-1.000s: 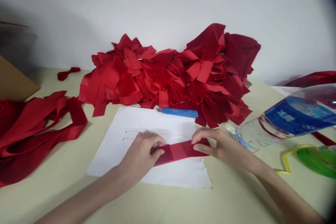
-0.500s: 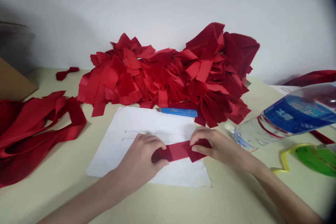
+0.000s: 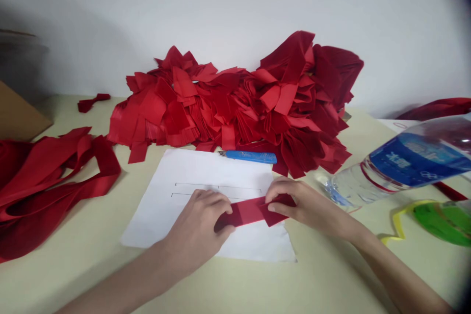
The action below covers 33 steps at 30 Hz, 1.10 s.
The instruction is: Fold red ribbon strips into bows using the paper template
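A short red ribbon piece point(image 3: 247, 211), folded over at both ends, lies above a white sheet of paper point(image 3: 147, 216) with thin ruled lines. At its left end my left hand point(image 3: 202, 225) grips the looped fold between thumb and fingers. My right hand point(image 3: 294, 201) pinches the right end, where one flap crosses the strip at a slant. A blue cutter knife point(image 3: 250, 157) rests along the paper's top edge. Behind it is a large heap of cut red ribbon pieces point(image 3: 228, 103).
Long loops of red ribbon point(image 3: 47, 196) lie at the left, near a cardboard box point(image 3: 18, 113). A water bottle point(image 3: 405, 162) lies tilted at the right, by a green roll point(image 3: 441, 221) with a yellow strip point(image 3: 398, 223). A small red bow point(image 3: 93, 102) sits back left.
My left hand has shifted very slightly at the ribbon's left end. My right hand keeps its pinch in nearly the same place.
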### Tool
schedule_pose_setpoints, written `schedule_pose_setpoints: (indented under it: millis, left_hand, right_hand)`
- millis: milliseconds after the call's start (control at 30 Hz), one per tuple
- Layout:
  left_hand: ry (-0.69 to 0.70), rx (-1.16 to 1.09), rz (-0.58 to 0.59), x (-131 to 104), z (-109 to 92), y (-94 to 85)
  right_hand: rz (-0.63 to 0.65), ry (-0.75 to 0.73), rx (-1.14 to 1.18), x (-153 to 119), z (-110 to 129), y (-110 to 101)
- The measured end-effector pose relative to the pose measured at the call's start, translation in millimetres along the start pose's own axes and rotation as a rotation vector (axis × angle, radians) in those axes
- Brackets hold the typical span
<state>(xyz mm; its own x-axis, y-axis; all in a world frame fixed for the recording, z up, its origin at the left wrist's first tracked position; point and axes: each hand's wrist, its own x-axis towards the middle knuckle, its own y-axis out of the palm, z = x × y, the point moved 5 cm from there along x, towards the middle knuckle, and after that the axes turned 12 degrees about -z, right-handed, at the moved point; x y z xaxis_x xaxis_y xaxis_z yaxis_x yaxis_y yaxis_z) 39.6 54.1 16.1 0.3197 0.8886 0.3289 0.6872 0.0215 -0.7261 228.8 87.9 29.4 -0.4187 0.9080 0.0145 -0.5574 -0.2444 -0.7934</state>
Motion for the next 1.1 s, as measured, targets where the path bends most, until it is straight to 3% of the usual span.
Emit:
schedule_pose_setpoints:
  millis: [200, 367, 500, 667, 767, 1100]
  left_hand:
    - [0.012, 0.022, 0.013, -1.1, -0.6, 1.0]
    - [0.036, 0.056, 0.002, -3.0, -0.9, 0.3]
    - [0.026, 0.049, 0.031, -3.5, -0.6, 0.0]
    - [-0.139, 0.047, 0.065, -7.6, 5.3, -2.7]
    - [-0.205, 0.025, 0.068, -11.1, 8.5, -4.0]
    - [-0.105, -0.005, 0.011, -9.6, 8.3, -3.8]
  right_hand:
    - [-0.016, 0.024, 0.082, -0.4, 2.1, -2.4]
    - [-0.057, 0.033, 0.270, -0.2, 18.2, -8.7]
    - [-0.033, 0.073, 0.338, 6.7, 33.7, 6.2]
    - [-0.062, 0.117, 0.288, 18.0, 34.2, 35.2]
    - [-0.094, 0.091, 0.195, 20.9, 32.9, 42.0]
    - [-0.162, 0.034, 0.097, 20.6, 39.0, 44.4]
